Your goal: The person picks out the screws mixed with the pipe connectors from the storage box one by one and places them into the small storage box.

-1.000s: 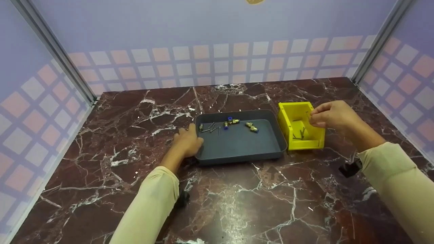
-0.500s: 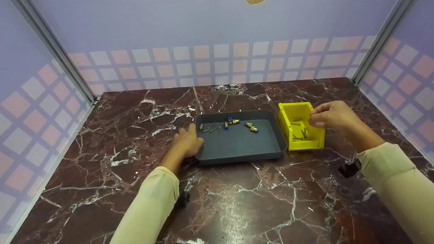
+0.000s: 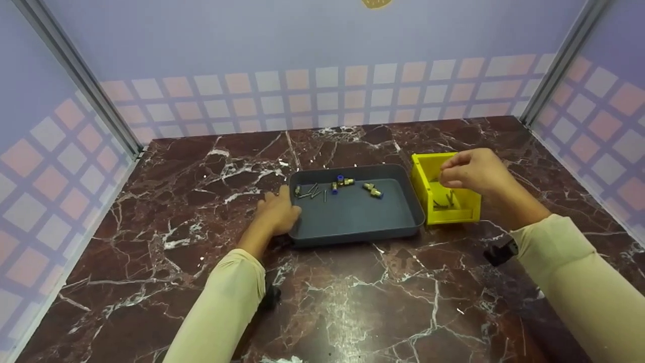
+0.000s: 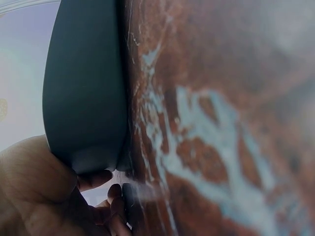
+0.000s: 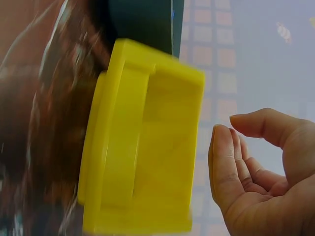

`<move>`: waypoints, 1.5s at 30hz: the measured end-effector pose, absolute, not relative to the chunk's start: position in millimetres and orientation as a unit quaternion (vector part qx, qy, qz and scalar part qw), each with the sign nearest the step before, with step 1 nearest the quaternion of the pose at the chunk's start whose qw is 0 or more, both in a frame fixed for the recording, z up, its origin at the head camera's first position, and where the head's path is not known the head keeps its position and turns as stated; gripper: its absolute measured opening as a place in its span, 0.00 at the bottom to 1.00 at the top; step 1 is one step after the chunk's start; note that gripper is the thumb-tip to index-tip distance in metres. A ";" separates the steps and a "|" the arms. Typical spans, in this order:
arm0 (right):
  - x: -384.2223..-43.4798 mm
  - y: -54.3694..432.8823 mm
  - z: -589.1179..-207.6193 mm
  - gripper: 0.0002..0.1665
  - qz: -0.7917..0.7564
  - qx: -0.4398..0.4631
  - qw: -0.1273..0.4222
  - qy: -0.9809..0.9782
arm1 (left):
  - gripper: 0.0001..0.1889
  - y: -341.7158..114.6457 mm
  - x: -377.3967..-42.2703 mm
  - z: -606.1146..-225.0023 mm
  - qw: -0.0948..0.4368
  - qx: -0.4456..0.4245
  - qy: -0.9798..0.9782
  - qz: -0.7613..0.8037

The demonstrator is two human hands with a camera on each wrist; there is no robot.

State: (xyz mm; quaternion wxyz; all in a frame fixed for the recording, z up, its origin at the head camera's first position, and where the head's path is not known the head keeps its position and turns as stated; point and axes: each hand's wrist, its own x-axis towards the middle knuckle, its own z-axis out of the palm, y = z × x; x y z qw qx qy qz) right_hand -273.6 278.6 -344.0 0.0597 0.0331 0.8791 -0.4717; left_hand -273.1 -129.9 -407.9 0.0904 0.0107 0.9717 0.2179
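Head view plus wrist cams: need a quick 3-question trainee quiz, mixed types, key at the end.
1. Short answer: in the head view, which hand is at the side of the gray tray farther from the yellow bin?
2. True or false: the right wrist view shows nothing held between the thumb and fingertips of the right hand.
3. Multiple choice: besides brass, which colour shows on the fittings in the tray? A) red B) green C) blue

Key:
1. The left hand.
2. True.
3. C.
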 end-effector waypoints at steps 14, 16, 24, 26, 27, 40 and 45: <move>-280.5 200.4 -348.0 0.22 -0.562 0.013 0.092 0.822 | 0.34 -130.4 -274.8 -408.7 0.092 0.006 0.972 0.214; -284.1 188.2 -351.7 0.20 -0.575 0.007 0.096 0.812 | 0.34 -130.8 -275.3 -408.2 0.090 0.008 0.973 0.213; -297.7 144.0 -372.0 0.16 -0.591 0.011 0.101 0.800 | 0.35 -131.4 -274.7 -408.1 0.094 0.004 0.971 0.221; -300.2 134.7 -378.1 0.14 -0.582 0.010 0.098 0.808 | 0.34 -131.1 -274.9 -408.7 0.093 0.006 0.971 0.222; -301.0 130.2 -380.4 0.14 -0.577 0.009 0.097 0.811 | 0.34 -130.8 -275.0 -409.0 0.092 0.007 0.971 0.222; -308.7 82.1 -399.3 0.09 -0.598 0.017 0.109 0.794 | 0.33 -131.8 -273.1 -407.8 0.085 0.010 0.972 0.221; -311.0 72.6 -401.7 0.07 -0.561 0.035 0.086 0.823 | 0.34 -130.3 -272.6 -407.2 0.086 0.009 0.971 0.224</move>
